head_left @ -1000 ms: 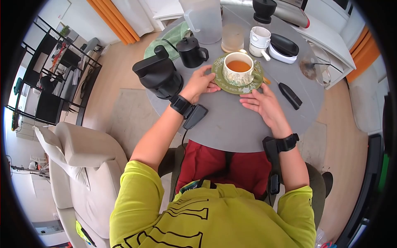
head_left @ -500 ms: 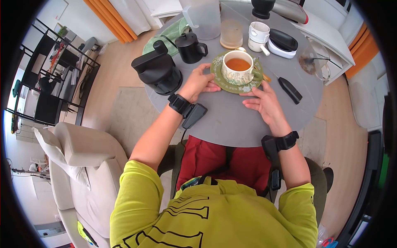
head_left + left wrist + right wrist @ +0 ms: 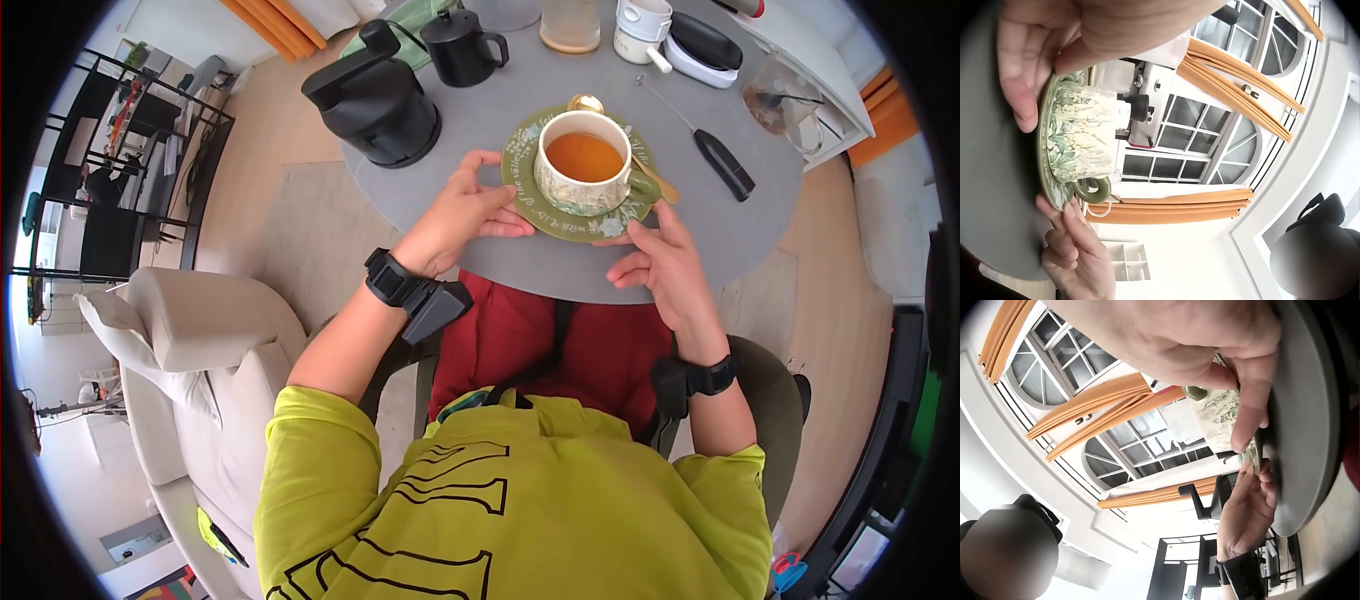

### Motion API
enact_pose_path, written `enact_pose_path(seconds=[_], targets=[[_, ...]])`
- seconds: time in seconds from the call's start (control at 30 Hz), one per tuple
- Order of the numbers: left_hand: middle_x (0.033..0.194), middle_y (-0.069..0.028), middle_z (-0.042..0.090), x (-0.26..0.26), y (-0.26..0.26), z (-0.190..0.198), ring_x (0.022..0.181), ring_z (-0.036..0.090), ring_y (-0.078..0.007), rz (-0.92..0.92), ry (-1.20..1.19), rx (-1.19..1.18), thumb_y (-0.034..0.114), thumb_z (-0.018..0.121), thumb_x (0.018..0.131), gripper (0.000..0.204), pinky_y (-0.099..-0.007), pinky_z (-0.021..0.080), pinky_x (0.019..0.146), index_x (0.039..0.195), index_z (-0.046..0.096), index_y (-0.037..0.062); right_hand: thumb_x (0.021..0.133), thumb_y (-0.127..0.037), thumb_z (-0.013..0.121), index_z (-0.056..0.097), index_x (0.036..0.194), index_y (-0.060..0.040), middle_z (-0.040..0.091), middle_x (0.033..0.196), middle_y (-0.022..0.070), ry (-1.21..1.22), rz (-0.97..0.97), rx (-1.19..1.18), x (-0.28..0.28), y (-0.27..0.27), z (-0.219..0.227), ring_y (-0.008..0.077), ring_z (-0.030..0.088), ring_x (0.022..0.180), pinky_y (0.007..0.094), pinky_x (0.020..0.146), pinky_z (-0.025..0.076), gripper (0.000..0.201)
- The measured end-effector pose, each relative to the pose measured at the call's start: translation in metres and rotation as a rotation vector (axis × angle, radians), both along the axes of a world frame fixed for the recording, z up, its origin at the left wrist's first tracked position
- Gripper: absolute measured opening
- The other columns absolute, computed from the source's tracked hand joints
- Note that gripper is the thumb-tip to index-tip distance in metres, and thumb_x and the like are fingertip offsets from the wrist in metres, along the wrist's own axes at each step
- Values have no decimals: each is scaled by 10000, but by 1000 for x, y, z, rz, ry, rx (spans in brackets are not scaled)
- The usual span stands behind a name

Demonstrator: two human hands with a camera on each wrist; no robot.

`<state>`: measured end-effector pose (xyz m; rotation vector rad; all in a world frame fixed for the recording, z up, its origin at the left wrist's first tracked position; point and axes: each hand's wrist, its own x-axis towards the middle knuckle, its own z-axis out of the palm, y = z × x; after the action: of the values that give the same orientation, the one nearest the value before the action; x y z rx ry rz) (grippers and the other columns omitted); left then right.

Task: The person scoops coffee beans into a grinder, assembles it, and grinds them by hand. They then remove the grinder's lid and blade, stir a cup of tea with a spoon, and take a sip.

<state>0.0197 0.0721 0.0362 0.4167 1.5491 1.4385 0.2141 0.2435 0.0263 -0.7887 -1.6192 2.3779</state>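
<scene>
A green saucer (image 3: pixel 520 195) with white lettering and flowers carries a patterned cup (image 3: pixel 580 196) of amber liquid, upright, its green handle toward the right. The left hand (image 3: pixel 452 218) pinches the saucer's left rim, thumb on top and fingers underneath. At the front right rim the right hand (image 3: pixel 672 262) holds the saucer between thumb and fingers, with other fingers bent. A gold spoon (image 3: pixel 585 103) lies on the saucer behind the cup. In the left wrist view, the saucer (image 3: pixel 1054 187) appears level at the table's side, between both hands.
Behind the saucer on the round grey table (image 3: pixel 470 120) stand a black kettle (image 3: pixel 375 110), a black pot (image 3: pixel 462 48), a glass (image 3: pixel 570 25) and white cups (image 3: pixel 640 30). A black-handled whisk (image 3: pixel 724 165) lies right. A glass jug (image 3: pixel 780 105) is near the right edge.
Relative to the table, both hands have brought the saucer and cup closer to the body. The head view has shifted, so the objects behind appear higher in the picture.
</scene>
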Motion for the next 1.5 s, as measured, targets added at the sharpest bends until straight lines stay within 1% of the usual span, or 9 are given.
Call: enact_pose_path(seconds=[0.13,0.27,0.33,0.77,0.97,1.17,1.3,1.4,1.5], targets=[[1035,-114,638,10,-13,-2,861,703,-190,-9,-38,20,117,533,1007,406,-306,589,803,1354,333,50,1015,-172,492,333,1436,-61,684,981,186,-39,-21,23,9,-13,5,166,672,613,259,528,569,464],[1027,-110,637,17,-24,0,864,702,-188,-26,-69,32,125,529,1012,417,-302,589,802,1367,323,49,1017,-158,481,331,1444,-61,682,968,184,-28,-30,13,17,-22,4,171,674,602,257,514,570,463],[1019,-111,635,20,-28,0,868,704,-191,-23,-68,44,129,525,1016,433,-300,589,800,1381,308,45,1023,-155,466,246,1477,-32,682,962,199,-45,-2,17,20,-22,3,202,688,605,275,516,577,520],[1075,-153,644,23,-39,-2,943,696,-238,-39,-177,85,147,443,1050,476,-337,583,838,1466,228,59,1022,-153,477,286,1474,-29,679,917,164,-98,-37,33,25,-23,11,190,678,583,256,461,548,506],[1156,-153,617,15,-44,1,970,679,-231,-112,-190,92,159,472,1039,590,-360,581,851,1530,168,44,1020,-166,510,403,1387,8,642,825,97,-121,-253,275,29,2,6,118,577,510,226,424,486,421],[1125,-157,639,11,-43,1,986,678,-250,-140,-142,77,135,464,1036,624,-355,580,849,1556,127,67,990,-116,574,588,1195,-3,627,769,49,-127,-212,378,11,10,4,74,563,550,200,469,432,234],[1068,-153,643,11,-45,-3,955,681,-225,-115,-161,116,105,483,1026,652,-345,584,826,1559,109,73,976,-91,594,609,1113,-4,630,760,40,-93,-226,484,6,16,0,70,564,558,203,499,433,164],[1044,-156,646,11,-45,-4,933,683,-224,-127,-175,123,92,476,1027,657,-337,587,813,1562,96,81,984,-82,579,603,1083,-3,636,775,51,-15,-300,560,4,22,7,84,579,589,221,542,456,129],[1032,-159,646,12,-46,-5,909,685,-222,-131,-174,131,91,466,1030,653,-333,591,796,1563,89,84,1004,-73,537,590,1078,12,639,787,78,94,-549,727,1,17,32,116,595,629,241,572,475,125]])
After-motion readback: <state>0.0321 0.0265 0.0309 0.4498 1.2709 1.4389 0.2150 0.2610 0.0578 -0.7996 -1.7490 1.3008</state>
